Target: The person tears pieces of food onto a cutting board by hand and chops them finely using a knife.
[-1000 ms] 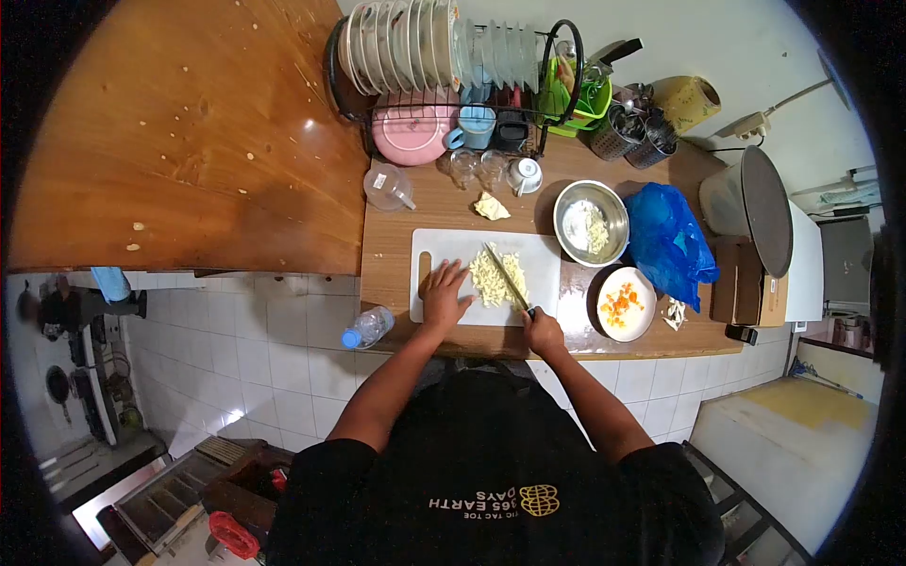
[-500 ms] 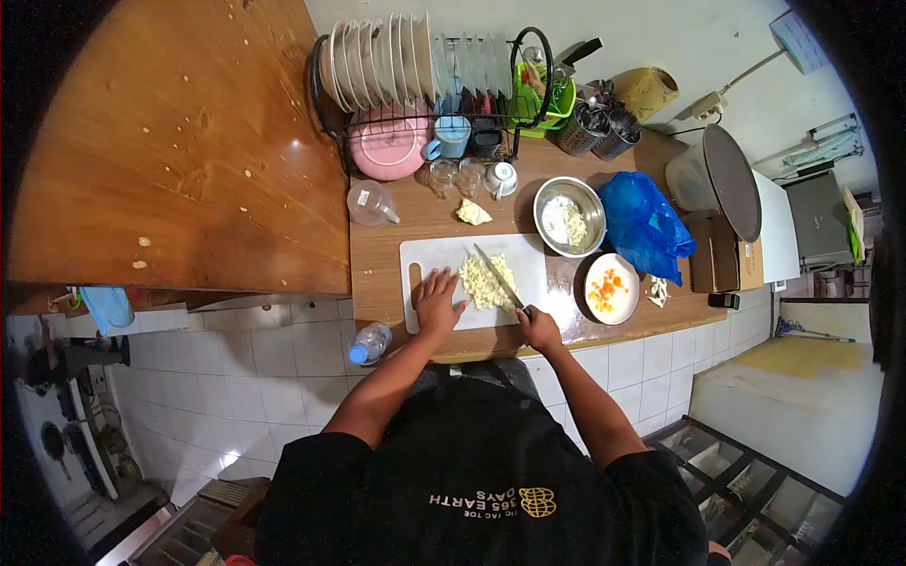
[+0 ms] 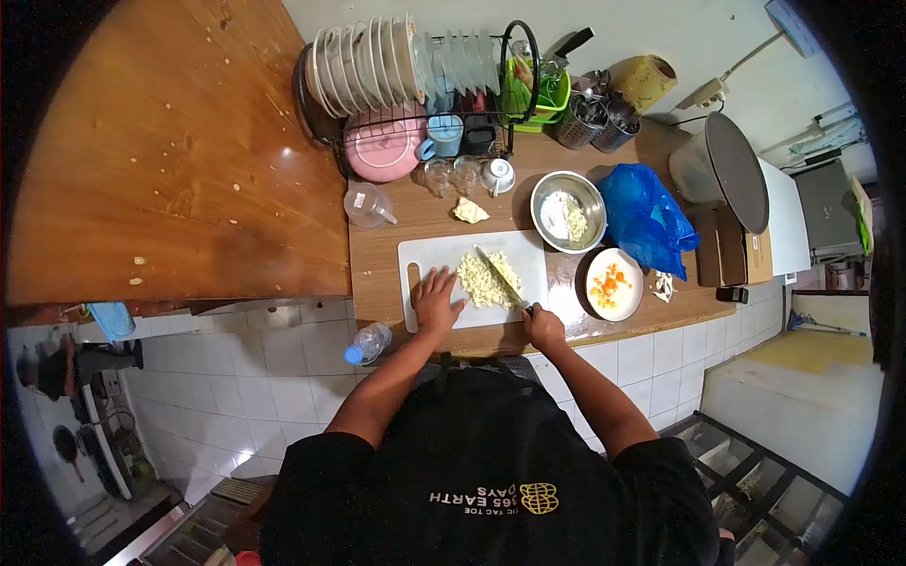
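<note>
A white cutting board (image 3: 423, 253) lies on the wooden table, bearing a heap of finely chopped pale yellow food (image 3: 479, 283). My right hand (image 3: 545, 330) is wrapped round the handle of a kitchen knife (image 3: 500, 275), whose blade slants across the heap. On the board's left part rests my left hand (image 3: 435, 302), flat with its fingers apart and holding nothing, just beside the chopped pieces. A pale yellow chunk (image 3: 470, 210) sits behind the board. To the right are a metal bowl (image 3: 542, 233) with white and chopped contents and a plate (image 3: 629, 268) with small orange pieces.
A blue plastic bag (image 3: 642, 212) stands beside the bowl. A capped water bottle (image 3: 369, 342) is at the table's front left edge. Behind are glasses, a white cup (image 3: 498, 176) and a dish rack (image 3: 415, 123) with plates. Far left, another person (image 3: 71, 366) is visible.
The view has shifted slightly, and the other person at far left shows more fully. The knife still lies across the heap, with both hands in nearly the same places.
</note>
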A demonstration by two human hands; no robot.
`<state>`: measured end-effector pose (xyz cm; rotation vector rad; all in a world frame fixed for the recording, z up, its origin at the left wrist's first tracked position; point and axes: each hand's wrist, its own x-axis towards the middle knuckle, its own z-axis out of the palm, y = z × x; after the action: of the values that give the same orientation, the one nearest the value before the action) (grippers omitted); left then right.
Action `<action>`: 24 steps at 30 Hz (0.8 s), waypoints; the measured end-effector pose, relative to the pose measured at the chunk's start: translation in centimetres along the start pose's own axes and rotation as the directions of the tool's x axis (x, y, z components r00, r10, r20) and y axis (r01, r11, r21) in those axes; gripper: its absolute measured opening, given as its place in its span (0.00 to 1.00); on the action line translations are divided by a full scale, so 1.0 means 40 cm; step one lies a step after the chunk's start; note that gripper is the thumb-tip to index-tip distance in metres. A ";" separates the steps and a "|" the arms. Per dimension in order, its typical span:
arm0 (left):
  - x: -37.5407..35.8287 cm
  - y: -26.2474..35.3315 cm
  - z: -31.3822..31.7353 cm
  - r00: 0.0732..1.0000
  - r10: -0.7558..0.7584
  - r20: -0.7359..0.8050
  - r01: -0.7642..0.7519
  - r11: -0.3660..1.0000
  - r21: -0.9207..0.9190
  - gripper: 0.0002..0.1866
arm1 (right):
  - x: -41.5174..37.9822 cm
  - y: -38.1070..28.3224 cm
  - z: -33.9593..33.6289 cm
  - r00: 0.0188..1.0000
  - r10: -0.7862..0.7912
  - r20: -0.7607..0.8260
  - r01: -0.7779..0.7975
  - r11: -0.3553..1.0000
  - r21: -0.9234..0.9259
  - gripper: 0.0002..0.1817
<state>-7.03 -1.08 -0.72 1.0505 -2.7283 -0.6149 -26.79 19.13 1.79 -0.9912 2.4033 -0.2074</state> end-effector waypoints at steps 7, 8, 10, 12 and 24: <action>0.001 -0.005 0.009 1.000 0.012 -0.017 -0.012 1.000 0.011 0.36 | -0.008 0.010 -0.028 1.000 -0.013 -0.001 0.013 0.999 0.035 0.24; -0.002 -0.005 0.006 1.000 0.010 -0.014 -0.009 1.000 0.010 0.36 | -0.007 0.010 -0.034 1.000 -0.014 -0.028 0.015 0.999 0.048 0.24; 0.000 -0.004 0.007 0.999 0.029 -0.031 -0.028 0.999 0.021 0.37 | 0.003 0.020 -0.046 0.998 -0.010 -0.057 0.014 0.998 0.060 0.25; 0.001 -0.004 0.008 0.999 0.034 -0.038 -0.034 0.999 0.007 0.37 | 0.018 0.028 -0.059 0.996 0.077 -0.034 -0.074 0.995 0.065 0.25; 0.000 -0.002 0.001 0.998 0.021 -0.052 -0.022 1.000 -0.020 0.37 | 0.009 0.026 -0.025 0.999 -0.052 0.007 0.051 0.999 0.015 0.26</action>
<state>-6.98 -1.11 -0.78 1.0169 -2.6798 -0.6024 -28.17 19.56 2.14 -1.0464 2.3680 -0.2388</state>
